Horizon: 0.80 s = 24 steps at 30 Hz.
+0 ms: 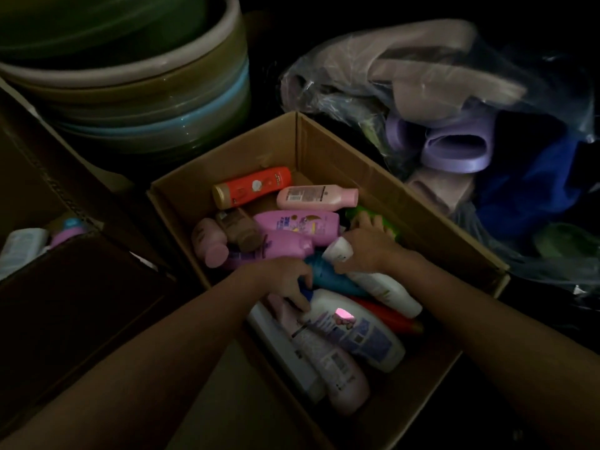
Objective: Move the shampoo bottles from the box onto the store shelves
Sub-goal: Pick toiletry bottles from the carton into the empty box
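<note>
While both arms reach into the open brown cardboard box (pixel 402 203) of jumbled plastic shampoo bottles, the left hand (pixel 282 277) curls its fingers over the neck of a large white bottle (pixel 354 329) lying nearest, seemingly to lift it. Just beyond, to the right, the right hand (pixel 367 245) wraps a slimmer white bottle (pixel 383 287). Farther off lie pink bottles (pixel 295 224) and an orange bottle (pixel 253 186), all unshelved.

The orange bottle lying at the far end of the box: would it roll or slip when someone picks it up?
The orange bottle lies on its side on other bottles, so a nudge would probably roll or shift it. Its body looks like smooth, glossy plastic, so it may be a bit slippery. It looks rigid, and small enough for one hand to lift.
</note>
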{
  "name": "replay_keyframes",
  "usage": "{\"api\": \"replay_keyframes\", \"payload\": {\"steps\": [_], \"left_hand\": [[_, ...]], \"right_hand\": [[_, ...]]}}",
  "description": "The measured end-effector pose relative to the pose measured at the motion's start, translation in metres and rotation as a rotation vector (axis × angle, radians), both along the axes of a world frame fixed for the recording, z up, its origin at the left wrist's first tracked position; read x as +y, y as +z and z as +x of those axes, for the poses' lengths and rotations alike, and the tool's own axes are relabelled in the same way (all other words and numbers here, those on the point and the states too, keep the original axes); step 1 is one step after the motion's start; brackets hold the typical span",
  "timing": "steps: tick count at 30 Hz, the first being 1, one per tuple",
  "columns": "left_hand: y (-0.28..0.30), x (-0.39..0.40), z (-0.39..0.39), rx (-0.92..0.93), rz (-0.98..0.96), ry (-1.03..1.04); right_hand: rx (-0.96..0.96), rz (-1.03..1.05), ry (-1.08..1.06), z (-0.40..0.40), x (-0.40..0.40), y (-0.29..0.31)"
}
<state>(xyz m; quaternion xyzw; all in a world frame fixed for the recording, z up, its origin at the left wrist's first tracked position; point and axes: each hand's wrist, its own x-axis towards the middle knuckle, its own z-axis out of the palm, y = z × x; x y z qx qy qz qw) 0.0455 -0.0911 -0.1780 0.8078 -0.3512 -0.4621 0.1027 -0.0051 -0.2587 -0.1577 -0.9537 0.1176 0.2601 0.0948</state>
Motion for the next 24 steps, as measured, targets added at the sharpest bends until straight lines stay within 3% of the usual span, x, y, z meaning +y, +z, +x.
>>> {"api": "replay_keyframes", "payload": {"steps": [4,9,13,16,20,24], "left_hand": [[0.017,-0.007,0.012,0.131,-0.052,0.086],[0.036,-0.020,0.012,0.196,-0.039,0.171],[0.046,-0.018,0.005,0.212,-0.032,0.182],[0.061,-0.018,0.001,0.180,-0.088,0.154],[0.112,-0.033,0.006,-0.053,-0.128,-0.007],[0.191,-0.027,0.023,-0.364,-0.132,-0.112]], "right_hand": [[0.265,-0.010,-0.001,-0.002,-0.012,-0.009],[0.302,-0.104,0.053,0.007,-0.001,-0.008],[-0.005,-0.093,0.047,-0.013,0.008,-0.016],[-0.207,-0.005,-0.082,-0.021,0.008,-0.008],[-0.483,0.190,-0.271,-0.008,-0.001,0.027],[-0.859,0.389,-0.330,0.014,0.005,0.084]]}}
